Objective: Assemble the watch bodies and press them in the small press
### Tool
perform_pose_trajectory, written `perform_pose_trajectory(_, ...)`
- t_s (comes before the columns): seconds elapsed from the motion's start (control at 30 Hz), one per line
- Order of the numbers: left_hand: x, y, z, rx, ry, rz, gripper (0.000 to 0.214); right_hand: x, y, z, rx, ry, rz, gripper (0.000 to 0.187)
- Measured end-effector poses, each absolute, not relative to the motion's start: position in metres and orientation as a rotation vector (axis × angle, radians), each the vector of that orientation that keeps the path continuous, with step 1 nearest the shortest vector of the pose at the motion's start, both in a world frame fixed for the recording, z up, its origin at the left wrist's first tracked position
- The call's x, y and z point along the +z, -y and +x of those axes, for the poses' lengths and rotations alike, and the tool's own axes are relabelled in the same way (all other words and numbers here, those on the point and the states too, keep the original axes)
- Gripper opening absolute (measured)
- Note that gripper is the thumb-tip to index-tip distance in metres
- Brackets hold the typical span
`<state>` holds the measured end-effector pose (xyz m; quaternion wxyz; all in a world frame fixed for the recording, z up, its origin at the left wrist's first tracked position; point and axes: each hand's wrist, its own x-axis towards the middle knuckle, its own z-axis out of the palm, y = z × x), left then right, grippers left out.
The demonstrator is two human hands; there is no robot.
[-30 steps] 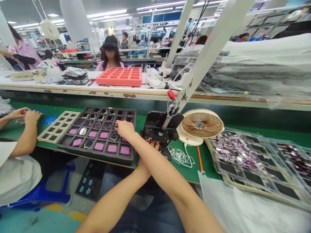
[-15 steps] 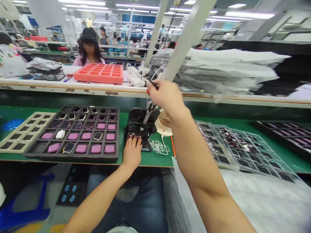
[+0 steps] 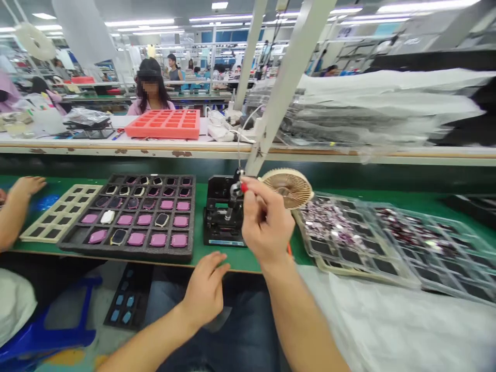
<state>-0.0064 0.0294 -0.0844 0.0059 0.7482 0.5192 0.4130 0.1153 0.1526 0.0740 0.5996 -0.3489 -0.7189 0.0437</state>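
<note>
A black hand press (image 3: 225, 209) stands on the green bench in front of me. My right hand (image 3: 267, 219) is curled at its right side, closed on the press lever; most of the lever is hidden by the fist. A red spot shows at the fingertips. My left hand (image 3: 206, 289) hovers just off the bench edge, below the press, fingers loosely stretched and holding nothing. Left of the press lies a dark foam tray (image 3: 127, 249) with purple watch-shaped pieces (image 3: 157, 239) and several dark-faced watch cases (image 3: 118, 236).
A beige round fan (image 3: 287, 187) stands behind my right hand. Clear trays of small shiny parts (image 3: 333, 222) lie to the right. A cream tray (image 3: 58, 212) and another person's hand (image 3: 27, 187) are at left. An orange-red tray (image 3: 165, 124) sits on the shelf.
My right hand has come down with the lever from shelf height to beside the press. My left hand has drawn back from the press towards me. Another person's arm has entered at left.
</note>
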Motion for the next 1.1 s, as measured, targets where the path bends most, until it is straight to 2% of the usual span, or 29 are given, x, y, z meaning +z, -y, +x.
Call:
perform_pose_trajectory(0.1,-0.051,-0.020,-0.044,1.254,-1.796,2.274,0.040,0.045,-0.143,0.116,0.158,1.665,-0.793,0.019)
perform_pose_trajectory(0.23,-0.009,-0.068,-0.138,1.064,-2.351,1.987,0.028,0.039,-0.130,0.124,0.255,1.496,-0.901,0.023)
perform_pose_trajectory(0.33,0.002,-0.112,-0.200,0.912,-2.520,1.759,0.020,0.037,-0.115,0.137,0.571,1.222,-0.908,0.020)
perform_pose_trajectory(0.43,-0.001,-0.142,-0.229,0.806,-2.517,1.586,0.028,0.024,-0.102,0.147,1.147,1.066,-0.724,0.030)
perform_pose_trajectory(0.5,-0.005,-0.153,-0.234,0.809,-2.482,1.475,0.034,0.011,-0.096,0.152,1.411,0.969,-0.635,0.039)
perform_pose_trajectory(0.63,-0.003,-0.160,-0.242,0.964,-2.325,1.263,0.035,-0.017,-0.086,0.159,1.645,0.833,-0.700,0.070)
perform_pose_trajectory(0.7,0.005,-0.154,-0.250,1.097,-2.179,1.167,0.035,-0.030,-0.080,0.161,1.747,0.793,-0.735,0.075)
perform_pose_trajectory(0.8,0.020,-0.131,-0.257,1.341,-1.881,1.030,0.042,-0.044,-0.071,0.158,1.798,0.799,-0.722,0.064)
perform_pose_trajectory(0.9,0.031,-0.096,-0.240,1.537,-1.559,0.909,0.047,-0.050,-0.065,0.148,1.692,0.935,-0.666,0.037)
perform_pose_trajectory(1.0,0.029,-0.063,-0.196,1.610,-1.322,0.791,0.039,-0.050,-0.062,0.134,1.564,1.100,-0.616,0.017)
perform_pose_trajectory(1.1,0.018,-0.039,-0.141,1.633,-0.992,0.446,0.032,-0.045,-0.062,0.125,1.444,1.228,-0.576,0.012)
